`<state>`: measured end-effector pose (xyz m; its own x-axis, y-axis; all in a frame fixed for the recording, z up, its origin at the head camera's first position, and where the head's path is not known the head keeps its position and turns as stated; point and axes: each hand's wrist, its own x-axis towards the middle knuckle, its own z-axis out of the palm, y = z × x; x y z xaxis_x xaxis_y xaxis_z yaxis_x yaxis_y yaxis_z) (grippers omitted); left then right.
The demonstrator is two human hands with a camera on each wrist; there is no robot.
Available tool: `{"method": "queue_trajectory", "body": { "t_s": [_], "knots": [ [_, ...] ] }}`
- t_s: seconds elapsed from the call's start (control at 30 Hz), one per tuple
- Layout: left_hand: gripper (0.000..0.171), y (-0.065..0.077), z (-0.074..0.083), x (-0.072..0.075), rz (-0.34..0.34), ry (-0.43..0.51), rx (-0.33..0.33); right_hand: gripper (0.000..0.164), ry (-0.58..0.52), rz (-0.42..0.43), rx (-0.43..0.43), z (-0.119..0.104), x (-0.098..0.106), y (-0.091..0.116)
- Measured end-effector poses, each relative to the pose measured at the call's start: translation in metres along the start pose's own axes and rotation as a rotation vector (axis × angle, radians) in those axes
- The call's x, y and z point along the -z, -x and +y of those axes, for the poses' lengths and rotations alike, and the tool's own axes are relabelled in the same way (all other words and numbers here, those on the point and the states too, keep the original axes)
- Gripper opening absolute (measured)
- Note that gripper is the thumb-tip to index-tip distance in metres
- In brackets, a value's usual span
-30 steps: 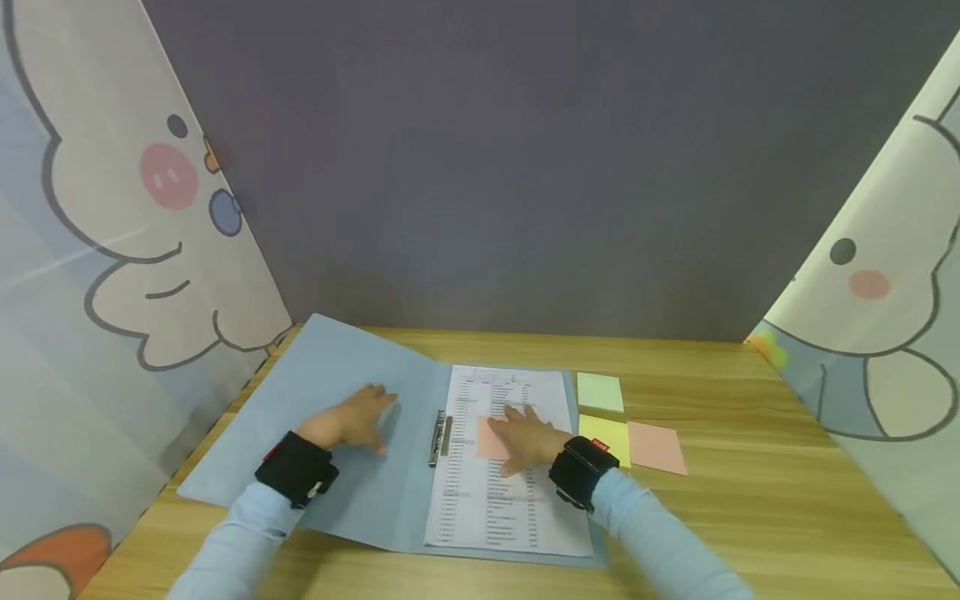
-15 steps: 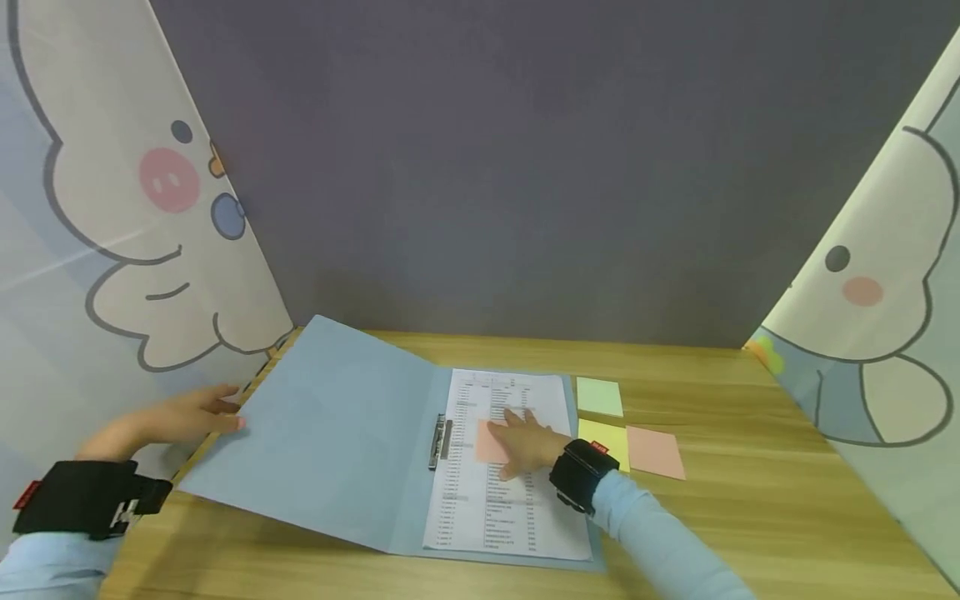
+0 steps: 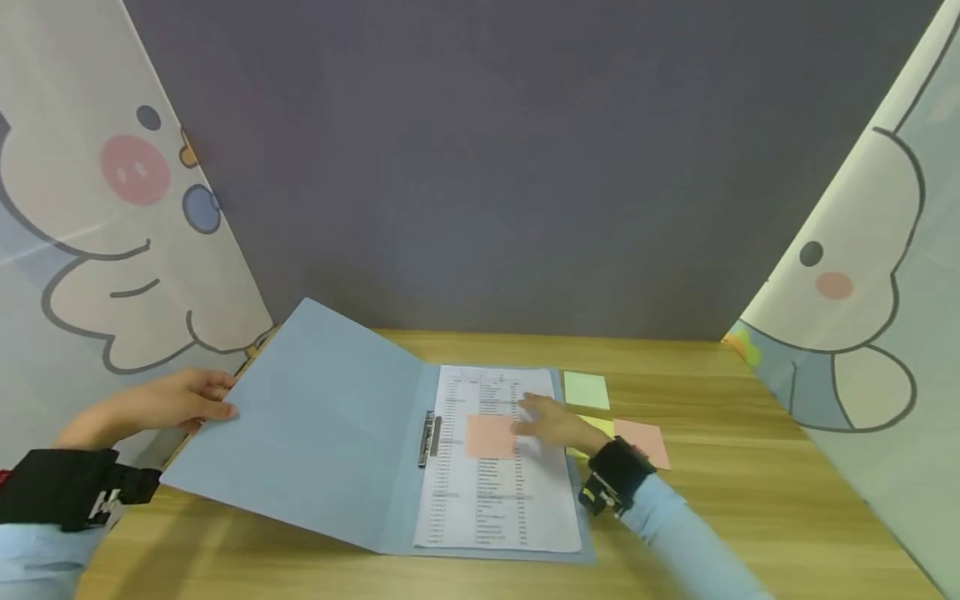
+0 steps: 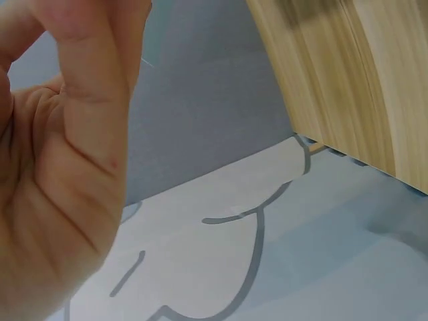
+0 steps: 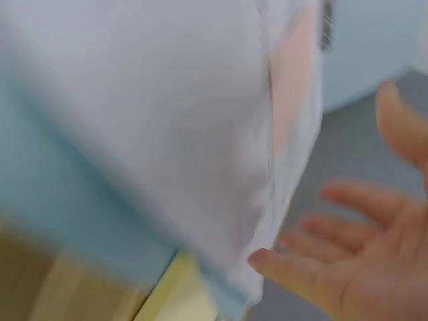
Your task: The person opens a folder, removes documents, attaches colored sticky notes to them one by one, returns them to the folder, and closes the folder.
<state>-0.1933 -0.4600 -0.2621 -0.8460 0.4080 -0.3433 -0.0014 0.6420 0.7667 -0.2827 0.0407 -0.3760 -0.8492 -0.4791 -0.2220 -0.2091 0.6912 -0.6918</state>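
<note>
A light blue clip folder [image 3: 330,450] lies spread out on the wooden table, its left cover tilted up from the tabletop. My left hand [image 3: 176,398] pinches that cover's outer edge between thumb and fingers. Printed sheets [image 3: 450,517] rest on the right side, beside the metal clip [image 3: 427,439] at the spine. A pink sticky note [image 3: 491,437] sits on the top sheet. Just right of this note, over the sheet, my right hand [image 3: 558,423] has its fingers extended; the right wrist view shows the same hand [image 5: 361,247] spread and holding nothing.
To the folder's right lie a green sticky-note pad [image 3: 587,390], a yellow one [image 3: 596,425] partly behind my right hand, and a pink one [image 3: 643,442]. A dark panel [image 3: 480,167] stands behind the table [image 3: 750,500], with cartoon-printed cloth at both sides.
My left hand has moved from above the folder's inside left to its outer edge and taken hold there, raising the cover slightly. My right hand has shifted right, uncovering the pink note.
</note>
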Motion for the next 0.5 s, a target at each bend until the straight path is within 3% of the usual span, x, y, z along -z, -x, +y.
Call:
{"method": "queue_trajectory", "body": {
  "t_s": [0.1,0.23,0.33,0.4,0.5],
  "knots": [
    [0.060,0.000,0.004,0.001,-0.007,0.003,-0.023,0.053,-0.318,0.050,-0.091,0.021,0.023,0.019],
    [0.061,0.001,0.006,0.001,-0.003,0.002,-0.026,0.051,-0.626,-0.035,-0.135,0.045,0.037,0.049],
    [0.063,0.002,0.007,0.001,0.006,0.011,-0.014,0.050,-0.709,-0.087,-0.137,0.054,0.036,0.066],
    [0.063,0.002,0.008,0.001,0.018,0.008,-0.012,0.048,-0.705,-0.069,-0.147,0.055,0.032,0.074],
    [0.064,0.002,0.013,-0.001,0.054,-0.026,0.008,0.041,-0.504,-0.015,-0.086,0.052,0.022,0.084]
  ]
}}
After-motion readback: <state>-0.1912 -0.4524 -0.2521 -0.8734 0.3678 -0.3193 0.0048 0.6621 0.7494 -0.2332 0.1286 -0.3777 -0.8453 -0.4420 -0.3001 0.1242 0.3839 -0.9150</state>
